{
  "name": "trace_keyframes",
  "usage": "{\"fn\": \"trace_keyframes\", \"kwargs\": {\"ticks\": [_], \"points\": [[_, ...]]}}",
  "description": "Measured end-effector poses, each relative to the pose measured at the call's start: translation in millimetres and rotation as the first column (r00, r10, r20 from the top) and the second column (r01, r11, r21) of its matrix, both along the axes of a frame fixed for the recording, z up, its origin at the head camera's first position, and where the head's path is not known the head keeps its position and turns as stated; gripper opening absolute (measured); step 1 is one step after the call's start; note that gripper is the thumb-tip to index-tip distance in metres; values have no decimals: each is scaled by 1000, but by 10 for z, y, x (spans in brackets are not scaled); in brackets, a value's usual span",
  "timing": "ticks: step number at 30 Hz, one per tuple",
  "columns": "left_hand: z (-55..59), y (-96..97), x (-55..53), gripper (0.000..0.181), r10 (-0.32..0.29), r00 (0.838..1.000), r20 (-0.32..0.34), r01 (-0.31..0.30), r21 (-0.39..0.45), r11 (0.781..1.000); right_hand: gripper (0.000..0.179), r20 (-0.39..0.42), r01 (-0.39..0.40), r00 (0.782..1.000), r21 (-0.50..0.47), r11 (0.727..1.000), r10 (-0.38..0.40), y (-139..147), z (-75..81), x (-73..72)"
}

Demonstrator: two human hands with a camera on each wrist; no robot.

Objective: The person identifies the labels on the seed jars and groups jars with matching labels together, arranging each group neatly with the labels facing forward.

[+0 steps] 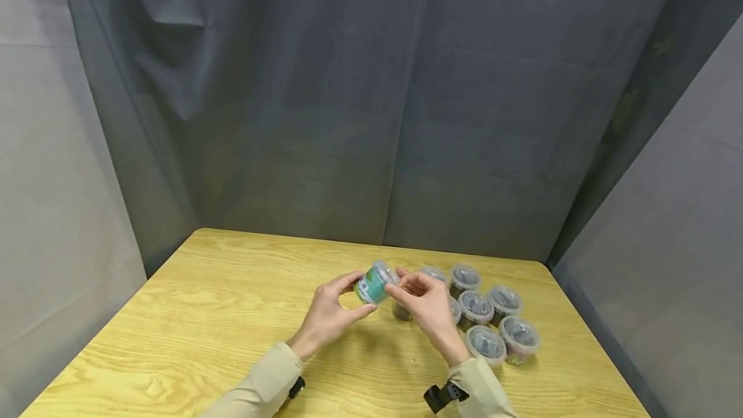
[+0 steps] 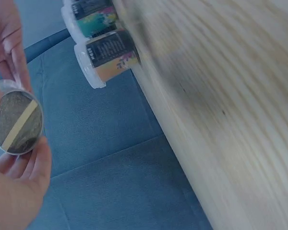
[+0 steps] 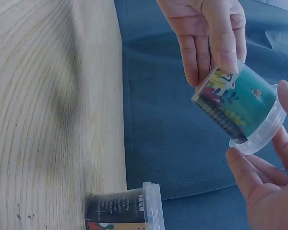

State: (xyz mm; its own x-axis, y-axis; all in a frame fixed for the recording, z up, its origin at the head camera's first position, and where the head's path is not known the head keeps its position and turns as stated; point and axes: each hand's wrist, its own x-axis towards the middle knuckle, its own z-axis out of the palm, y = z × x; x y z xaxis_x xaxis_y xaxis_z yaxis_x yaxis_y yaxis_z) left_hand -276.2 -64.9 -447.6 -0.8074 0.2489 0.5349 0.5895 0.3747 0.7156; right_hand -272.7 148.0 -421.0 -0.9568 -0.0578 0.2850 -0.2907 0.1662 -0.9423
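A small clear plastic jar [image 1: 369, 285] with a teal printed label is held tilted above the table. My left hand [image 1: 329, 316] grips its body between thumb and fingers near the base. At the other end, my right hand [image 1: 428, 307] has thumb and fingers around the translucent lid [image 3: 265, 133], which sits on the jar. Dark, soil-like contents and a pale yellow strip show through the jar's base [image 2: 18, 122] in the left wrist view. The right wrist view shows bright plant drawings on the label [image 3: 252, 98].
Several similar lidded jars [image 1: 476, 307] stand in a group at the right of the wooden table [image 1: 232, 315], some partly behind my right hand. One jar [image 3: 119, 210] has a black and orange label. Dark grey curtain [image 1: 325, 115] hangs behind the table.
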Motion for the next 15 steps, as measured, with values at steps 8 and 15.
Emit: {"fn": "trace_keyframes", "kwargs": {"ticks": [8,15], "points": [[38,-43,-5,59,-45,999,15,46,-26,999,26,-34,-39,999,-16,999,38,8,-29,-27],[25,-29,-20,54,92,990,-111,-94,-16,995,28,-26,49,998,5,999,-49,-140,-23,-42]]}}
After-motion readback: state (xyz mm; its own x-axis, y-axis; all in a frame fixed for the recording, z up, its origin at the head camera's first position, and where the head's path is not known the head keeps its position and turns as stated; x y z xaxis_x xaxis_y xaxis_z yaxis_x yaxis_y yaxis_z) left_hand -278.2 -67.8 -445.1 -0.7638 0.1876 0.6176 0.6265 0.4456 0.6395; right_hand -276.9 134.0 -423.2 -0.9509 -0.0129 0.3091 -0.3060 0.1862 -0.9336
